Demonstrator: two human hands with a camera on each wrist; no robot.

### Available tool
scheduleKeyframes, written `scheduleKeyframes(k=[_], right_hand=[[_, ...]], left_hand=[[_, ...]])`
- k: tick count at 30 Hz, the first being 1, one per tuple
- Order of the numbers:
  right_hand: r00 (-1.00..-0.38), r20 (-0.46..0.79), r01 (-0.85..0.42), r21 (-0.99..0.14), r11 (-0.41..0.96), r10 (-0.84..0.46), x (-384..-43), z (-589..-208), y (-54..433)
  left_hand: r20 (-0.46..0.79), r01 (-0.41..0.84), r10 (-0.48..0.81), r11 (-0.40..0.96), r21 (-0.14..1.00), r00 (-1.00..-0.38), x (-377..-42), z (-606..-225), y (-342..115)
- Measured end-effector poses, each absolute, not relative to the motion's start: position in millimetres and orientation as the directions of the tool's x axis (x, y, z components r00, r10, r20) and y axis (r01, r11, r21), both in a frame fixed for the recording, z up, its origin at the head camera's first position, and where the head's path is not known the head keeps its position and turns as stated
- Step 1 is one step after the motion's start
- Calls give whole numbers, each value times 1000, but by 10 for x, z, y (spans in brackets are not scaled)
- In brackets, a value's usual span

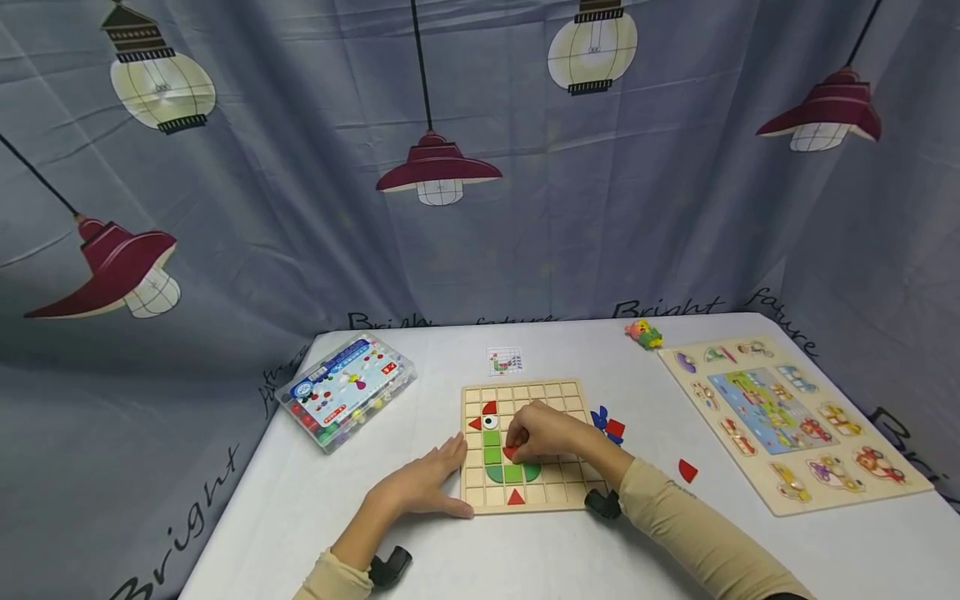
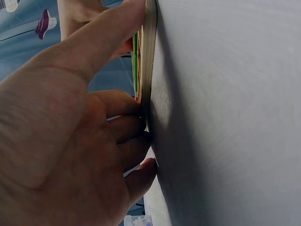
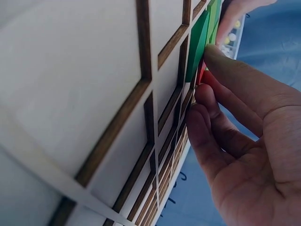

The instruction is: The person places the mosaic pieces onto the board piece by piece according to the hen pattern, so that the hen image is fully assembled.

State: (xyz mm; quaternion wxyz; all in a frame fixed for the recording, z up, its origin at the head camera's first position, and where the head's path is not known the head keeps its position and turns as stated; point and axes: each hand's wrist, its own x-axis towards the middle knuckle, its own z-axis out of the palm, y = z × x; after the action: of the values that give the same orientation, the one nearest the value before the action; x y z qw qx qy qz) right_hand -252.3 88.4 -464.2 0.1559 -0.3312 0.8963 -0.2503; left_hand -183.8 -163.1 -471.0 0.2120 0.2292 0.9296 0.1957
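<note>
A wooden grid board point(image 1: 555, 493) lies on the white table, bearing a figure of coloured pieces. Green squares point(image 1: 491, 438) form its neck, with green rounded pieces at the bottom, a white eye piece point(image 1: 490, 422) and red pieces near the top. Over the board's middle, my right hand point(image 1: 543, 432) pinches a small red piece point(image 3: 201, 70) between thumb and fingers, against the grid beside a green piece point(image 3: 197, 47). The red piece's full shape is hidden. My left hand point(image 1: 423, 482) rests at the board's left edge, fingers extended, thumb touching the rim point(image 2: 149, 52).
Blue and red pieces point(image 1: 615, 427) lie right of the board, and a red quarter-round piece point(image 1: 687, 471) farther right. A picture card point(image 1: 505, 361) lies behind it. A plastic case point(image 1: 352, 387) stands left, a picture puzzle board point(image 1: 795, 492) right, a small toy point(image 1: 643, 334) at the back.
</note>
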Motion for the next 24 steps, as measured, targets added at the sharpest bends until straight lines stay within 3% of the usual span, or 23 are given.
scheduleKeyframes(k=[24], right_hand=[[-768, -126, -483, -530, 697, -628, -2461, -4572, 945]], left_hand=[[-292, 349, 515, 811, 469, -806, -1846, -4718, -1623]])
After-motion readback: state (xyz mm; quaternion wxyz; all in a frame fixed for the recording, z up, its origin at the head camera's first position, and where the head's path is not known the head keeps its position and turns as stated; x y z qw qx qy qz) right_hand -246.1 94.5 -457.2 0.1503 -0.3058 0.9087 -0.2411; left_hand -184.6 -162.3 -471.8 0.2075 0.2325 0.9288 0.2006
